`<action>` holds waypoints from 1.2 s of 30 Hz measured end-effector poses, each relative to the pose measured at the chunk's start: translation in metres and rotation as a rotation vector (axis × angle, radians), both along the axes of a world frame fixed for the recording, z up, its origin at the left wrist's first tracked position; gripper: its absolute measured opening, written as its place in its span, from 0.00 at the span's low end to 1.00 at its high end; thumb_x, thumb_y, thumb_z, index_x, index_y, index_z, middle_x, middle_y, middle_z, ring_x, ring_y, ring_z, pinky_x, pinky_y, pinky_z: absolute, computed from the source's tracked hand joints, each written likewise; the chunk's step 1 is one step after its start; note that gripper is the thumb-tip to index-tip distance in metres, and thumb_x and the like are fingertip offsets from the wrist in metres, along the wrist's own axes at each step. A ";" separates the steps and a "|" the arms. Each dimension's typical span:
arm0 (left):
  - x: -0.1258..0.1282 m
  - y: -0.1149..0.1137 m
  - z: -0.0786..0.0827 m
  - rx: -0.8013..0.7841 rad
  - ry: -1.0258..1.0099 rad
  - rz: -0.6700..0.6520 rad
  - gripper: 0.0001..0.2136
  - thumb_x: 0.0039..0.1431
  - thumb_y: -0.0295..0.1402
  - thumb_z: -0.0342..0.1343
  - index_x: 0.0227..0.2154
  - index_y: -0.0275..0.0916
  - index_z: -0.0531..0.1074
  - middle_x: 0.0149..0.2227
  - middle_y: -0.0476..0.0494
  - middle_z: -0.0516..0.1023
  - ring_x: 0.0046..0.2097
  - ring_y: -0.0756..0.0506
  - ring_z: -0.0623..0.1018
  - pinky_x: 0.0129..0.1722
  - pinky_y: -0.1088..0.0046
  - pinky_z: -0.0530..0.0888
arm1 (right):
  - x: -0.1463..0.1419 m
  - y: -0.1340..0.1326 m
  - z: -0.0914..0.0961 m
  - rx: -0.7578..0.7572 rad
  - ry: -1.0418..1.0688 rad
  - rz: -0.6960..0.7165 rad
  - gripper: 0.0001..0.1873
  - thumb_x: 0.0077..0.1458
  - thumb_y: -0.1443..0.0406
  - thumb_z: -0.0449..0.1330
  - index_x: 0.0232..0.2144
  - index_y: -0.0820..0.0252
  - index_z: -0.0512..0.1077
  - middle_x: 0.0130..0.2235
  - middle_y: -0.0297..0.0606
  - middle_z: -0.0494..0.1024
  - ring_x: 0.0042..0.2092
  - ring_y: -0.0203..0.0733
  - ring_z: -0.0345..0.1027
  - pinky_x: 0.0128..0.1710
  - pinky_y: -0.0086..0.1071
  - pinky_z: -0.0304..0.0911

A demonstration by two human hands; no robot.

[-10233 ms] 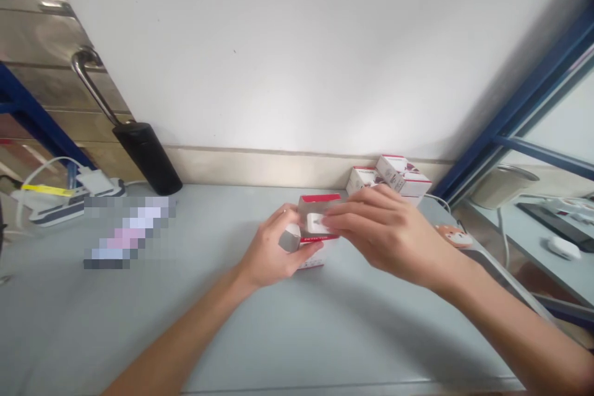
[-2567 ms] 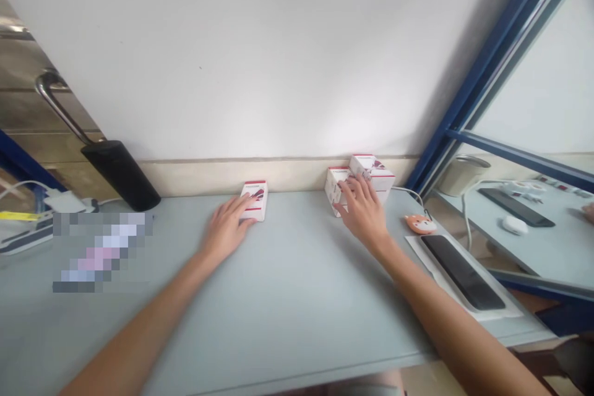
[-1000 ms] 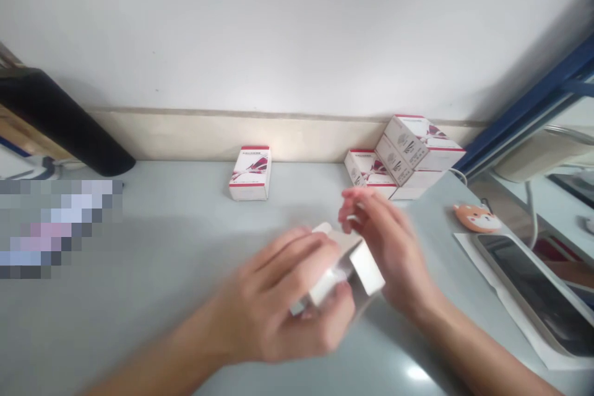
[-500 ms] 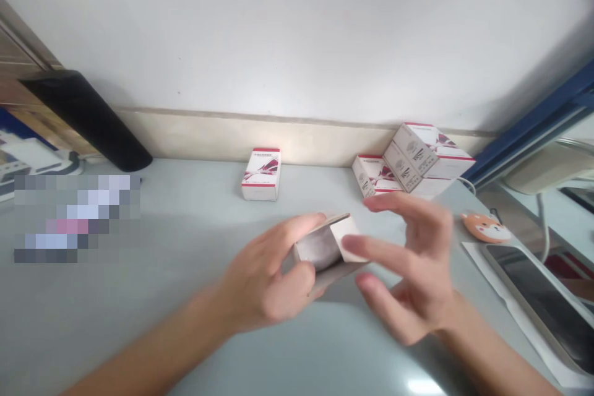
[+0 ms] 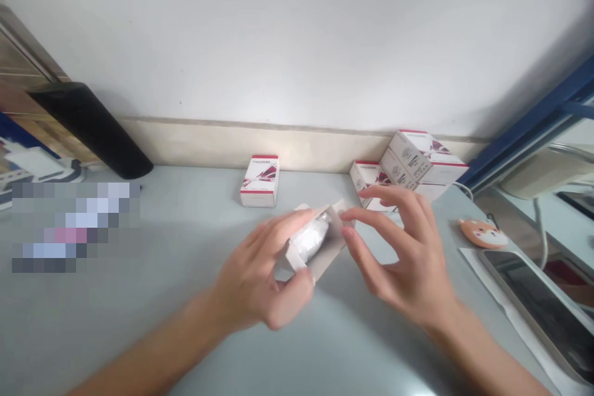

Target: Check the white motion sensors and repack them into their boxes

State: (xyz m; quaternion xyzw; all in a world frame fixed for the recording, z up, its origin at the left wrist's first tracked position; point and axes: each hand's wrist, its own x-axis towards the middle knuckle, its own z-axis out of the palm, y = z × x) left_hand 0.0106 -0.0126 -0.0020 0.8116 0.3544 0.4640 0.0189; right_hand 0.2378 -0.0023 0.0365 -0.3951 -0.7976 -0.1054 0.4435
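My left hand [image 5: 257, 278] grips a small cardboard box [image 5: 320, 246] with its end flaps open, held just above the grey table [image 5: 139, 322]. Something white in clear wrap [image 5: 312, 236] shows inside the open end. My right hand [image 5: 403, 257] is beside the box on its right, fingers spread, with the fingertips at the open flap. A closed white-and-red box [image 5: 260, 181] stands near the wall behind. More of the same boxes [image 5: 413, 164] are stacked at the back right.
A black cylinder [image 5: 90, 127] leans at the back left. An orange animal-shaped item [image 5: 482, 233] lies at the right, with a dark phone on white paper [image 5: 538, 297] in front of it. A blue frame [image 5: 529, 127] and a second desk stand to the right.
Earlier my hands rested on boxes by the wall. Since then one box came to the middle in my left hand, its end flap has been opened and the white content now shows.
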 end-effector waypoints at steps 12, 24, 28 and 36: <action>0.010 -0.004 0.013 0.150 0.089 -0.004 0.26 0.63 0.22 0.48 0.64 0.40 0.65 0.56 0.38 0.82 0.58 0.40 0.81 0.56 0.62 0.79 | -0.009 -0.003 -0.009 -0.235 0.190 0.030 0.02 0.62 0.61 0.68 0.36 0.50 0.80 0.50 0.41 0.76 0.52 0.50 0.69 0.52 0.49 0.69; -0.005 0.029 -0.017 -0.167 -0.018 0.020 0.42 0.67 0.33 0.61 0.73 0.64 0.41 0.73 0.38 0.58 0.67 0.35 0.72 0.59 0.55 0.78 | 0.023 0.029 0.006 -0.349 1.053 0.154 0.14 0.62 0.53 0.65 0.36 0.56 0.70 0.32 0.32 0.77 0.33 0.37 0.70 0.33 0.32 0.68; 0.002 0.020 0.002 -0.566 -0.249 0.007 0.34 0.68 0.42 0.60 0.73 0.53 0.54 0.67 0.39 0.71 0.64 0.35 0.75 0.61 0.57 0.77 | 0.040 0.043 0.010 -0.249 1.336 -0.005 0.18 0.57 0.51 0.66 0.34 0.55 0.66 0.31 0.29 0.74 0.31 0.35 0.66 0.29 0.28 0.64; 0.034 0.040 0.034 -0.692 -0.323 -0.179 0.33 0.68 0.45 0.57 0.72 0.43 0.57 0.71 0.38 0.67 0.69 0.35 0.70 0.66 0.59 0.71 | 0.071 0.060 0.006 -0.058 1.423 -0.320 0.11 0.57 0.56 0.59 0.34 0.55 0.65 0.32 0.31 0.70 0.35 0.39 0.66 0.35 0.32 0.64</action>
